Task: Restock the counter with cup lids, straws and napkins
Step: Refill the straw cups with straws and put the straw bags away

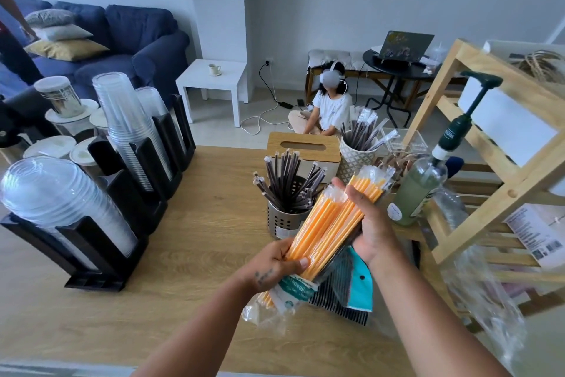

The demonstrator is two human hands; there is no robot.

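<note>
A bundle of wrapped orange straws (330,217) slants up over the wooden counter (189,254), half out of its clear plastic bag (281,297). My left hand (275,260) grips the bundle's lower end together with the bag. My right hand (367,224) grips the bundle higher up from the right. Just behind the straws stands a perforated metal holder (282,222) full of dark wrapped straws. A white patterned cup (357,159) with more dark straws stands further back. A wood-topped tissue box (302,150) sits between them.
A black rack (101,254) on the left holds domed lids (58,193) and stacked clear cups (128,129). A green pump bottle (422,187) and a wooden shelf (501,169) stand at the right. A striped bag (345,288) lies under the straws. A person sits on the floor beyond.
</note>
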